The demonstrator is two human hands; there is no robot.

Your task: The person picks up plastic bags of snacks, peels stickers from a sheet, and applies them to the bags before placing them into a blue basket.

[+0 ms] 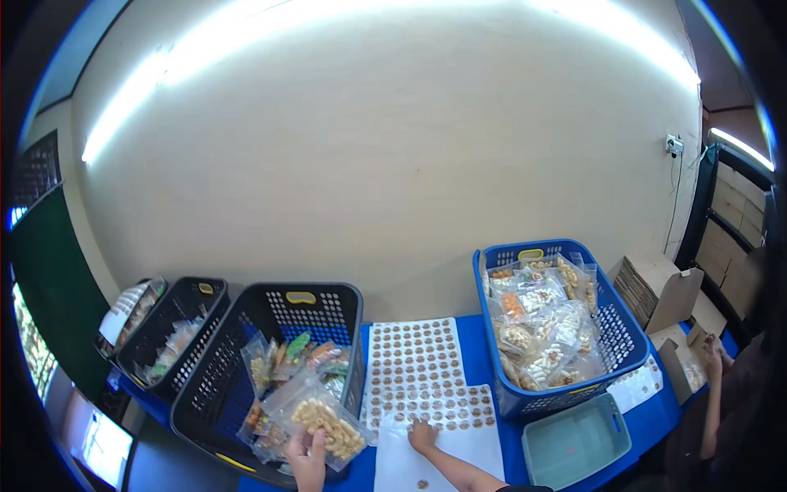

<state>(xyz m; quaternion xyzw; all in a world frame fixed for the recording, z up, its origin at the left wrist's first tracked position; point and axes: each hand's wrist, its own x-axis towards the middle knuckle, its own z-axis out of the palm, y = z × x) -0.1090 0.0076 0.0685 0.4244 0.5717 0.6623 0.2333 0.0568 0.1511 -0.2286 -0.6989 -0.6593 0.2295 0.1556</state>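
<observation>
My left hand (pixel 307 461) pinches a clear bag of pale snack pieces (pixel 328 426) over the near edge of the black basket (pixel 357 307). Other filled bags, some green and orange, lie in that basket. To the right, my right hand (pixel 422 436) rests on a white sheet of round brown stickers (pixel 414 361), near its lower rows. Its fingers are bent against the sheet; whether they hold a sticker is too small to tell. Below the hand the sheet is mostly bare white, with a single sticker (pixel 422 484) near the bottom.
A blue basket (pixel 607 328) full of snack bags stands right, beside a green plastic tray (pixel 574 447). Smaller black baskets (pixel 209 287) stand left. Cardboard boxes (pixel 656 287) are at the right, where another person's hands (pixel 717 357) hold something over an open box.
</observation>
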